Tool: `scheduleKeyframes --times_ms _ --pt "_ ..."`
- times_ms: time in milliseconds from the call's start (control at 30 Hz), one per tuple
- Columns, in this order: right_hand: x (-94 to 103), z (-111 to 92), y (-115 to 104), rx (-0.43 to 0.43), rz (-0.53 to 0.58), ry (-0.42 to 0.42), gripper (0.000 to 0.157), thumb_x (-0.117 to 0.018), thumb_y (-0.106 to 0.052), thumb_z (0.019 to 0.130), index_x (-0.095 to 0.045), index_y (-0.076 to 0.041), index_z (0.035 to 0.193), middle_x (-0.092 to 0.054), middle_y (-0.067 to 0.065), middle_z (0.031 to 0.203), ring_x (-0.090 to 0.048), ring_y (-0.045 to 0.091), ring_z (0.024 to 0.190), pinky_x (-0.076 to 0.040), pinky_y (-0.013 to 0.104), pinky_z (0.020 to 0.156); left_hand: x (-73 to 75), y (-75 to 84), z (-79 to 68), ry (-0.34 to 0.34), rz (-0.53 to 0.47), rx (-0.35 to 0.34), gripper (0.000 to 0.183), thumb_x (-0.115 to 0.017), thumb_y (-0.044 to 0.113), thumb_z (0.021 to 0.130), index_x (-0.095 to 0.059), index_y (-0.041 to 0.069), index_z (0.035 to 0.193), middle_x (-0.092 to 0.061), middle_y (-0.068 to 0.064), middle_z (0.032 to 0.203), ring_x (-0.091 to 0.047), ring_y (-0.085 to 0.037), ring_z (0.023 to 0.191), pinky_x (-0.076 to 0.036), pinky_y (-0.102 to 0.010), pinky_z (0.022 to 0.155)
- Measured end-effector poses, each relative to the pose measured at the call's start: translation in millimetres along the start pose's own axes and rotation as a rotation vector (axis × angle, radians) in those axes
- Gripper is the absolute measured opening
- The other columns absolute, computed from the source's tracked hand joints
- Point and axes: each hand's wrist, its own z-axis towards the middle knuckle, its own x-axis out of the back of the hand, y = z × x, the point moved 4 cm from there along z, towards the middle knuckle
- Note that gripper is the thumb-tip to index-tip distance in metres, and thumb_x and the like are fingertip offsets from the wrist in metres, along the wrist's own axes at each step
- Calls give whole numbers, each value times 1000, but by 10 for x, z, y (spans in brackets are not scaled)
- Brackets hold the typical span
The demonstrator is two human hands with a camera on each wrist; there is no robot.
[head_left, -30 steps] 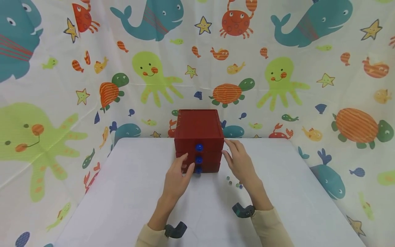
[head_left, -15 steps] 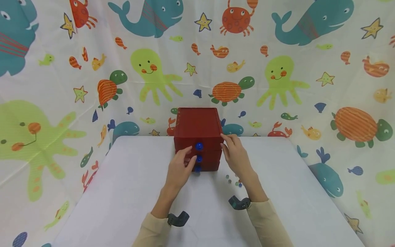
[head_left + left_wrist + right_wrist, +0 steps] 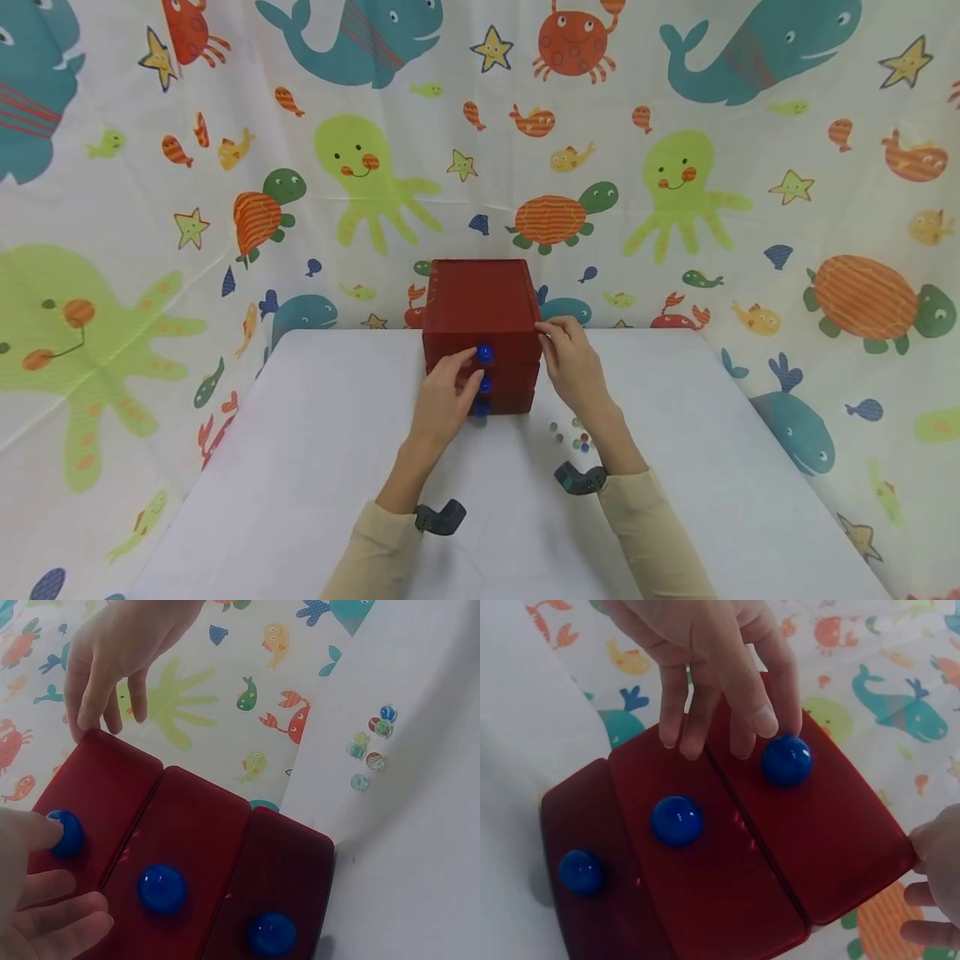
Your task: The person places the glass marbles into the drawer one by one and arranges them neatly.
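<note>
A dark red box (image 3: 483,300) with three stacked drawers stands at the back of the white table. Each drawer front carries a round blue knob; the top knob (image 3: 485,354) is beside my left hand (image 3: 441,400). In the right wrist view, the left index fingertip (image 3: 789,724) touches that top knob (image 3: 786,760), with the thumb close by and the other fingers hanging loose. My right hand (image 3: 577,371) is at the box's right side, its fingertips touching the upper front edge. The drawers (image 3: 176,847) all look pushed in.
Several small glass marbles (image 3: 577,435) lie on the white table (image 3: 337,467) to the right of the box, near the right forearm. A curtain (image 3: 480,183) with sea-animal prints hangs behind and beside the table. Both wrists wear dark cameras (image 3: 441,517).
My left hand has moved up and right, from beside the lower drawers to the top knob. The right hand has come to the box's upper right edge. The drawers look unchanged.
</note>
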Motion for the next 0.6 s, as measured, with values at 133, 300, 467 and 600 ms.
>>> scheduleKeyframes --times_ms 133,300,467,600 --pt "-4 27 27 14 4 19 20 -61 -6 99 -69 1 116 -63 14 110 -67 25 98 -63 36 85 -10 8 25 18 -23 -13 35 -70 15 95 -65 5 127 -70 -13 108 -69 -19 81 -64 -31 73" --pt "34 85 53 36 17 42 15 -63 -4 97 -71 2 109 -64 15 96 -66 23 81 -63 33 71 -31 22 63 33 -36 -30 33 -71 14 94 -66 3 125 -71 -13 105 -69 -19 80 -64 -30 72" --pt "62 137 64 38 19 9 15 -64 -5 97 -73 2 106 -64 14 92 -66 24 78 -63 32 70 -60 32 94 45 -29 -39 33 -71 13 93 -66 2 124 -71 -13 104 -70 -19 79 -64 -30 71" --pt "66 150 75 36 19 -13 15 -64 -6 97 -73 2 106 -64 14 92 -67 24 80 -64 33 73 -94 27 107 67 -18 -38 32 -73 14 92 -66 2 122 -71 -13 102 -70 -19 78 -64 -30 70"
